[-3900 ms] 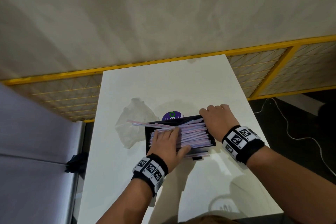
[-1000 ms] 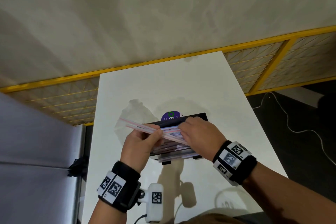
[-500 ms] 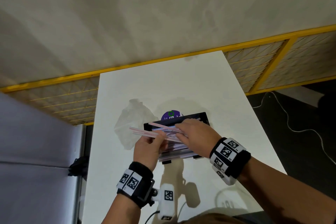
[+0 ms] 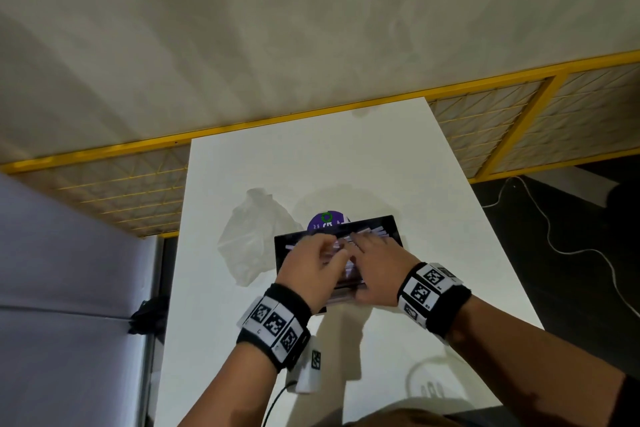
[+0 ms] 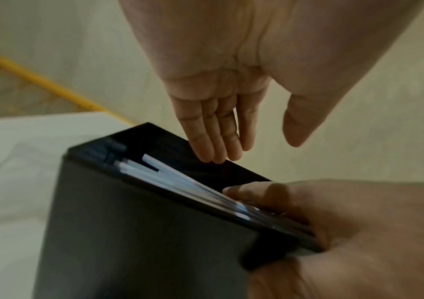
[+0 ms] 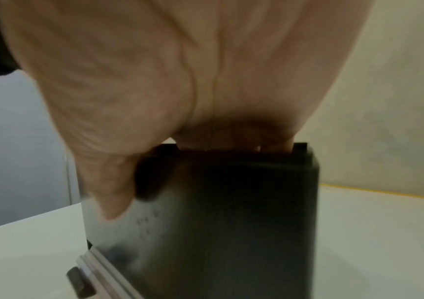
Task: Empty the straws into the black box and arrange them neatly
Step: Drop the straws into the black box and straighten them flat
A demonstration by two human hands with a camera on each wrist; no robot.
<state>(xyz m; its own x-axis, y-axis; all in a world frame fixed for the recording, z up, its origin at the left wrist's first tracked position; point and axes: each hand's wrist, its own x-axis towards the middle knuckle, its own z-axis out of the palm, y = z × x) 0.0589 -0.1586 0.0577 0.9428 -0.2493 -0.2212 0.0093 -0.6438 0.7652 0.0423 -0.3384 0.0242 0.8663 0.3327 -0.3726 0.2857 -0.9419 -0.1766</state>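
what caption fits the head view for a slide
Both hands, left hand and right hand, reach into the black box of straws on the white table.

Colours I see from here
Black box, pale pink-white straws, white table, purple disc, black-and-white checked wristbands.

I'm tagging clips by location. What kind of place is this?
Probably an indoor recording or work cell, not a home: a bare white table, yellow-framed mesh fencing behind it, and a loose cable on the dark floor.
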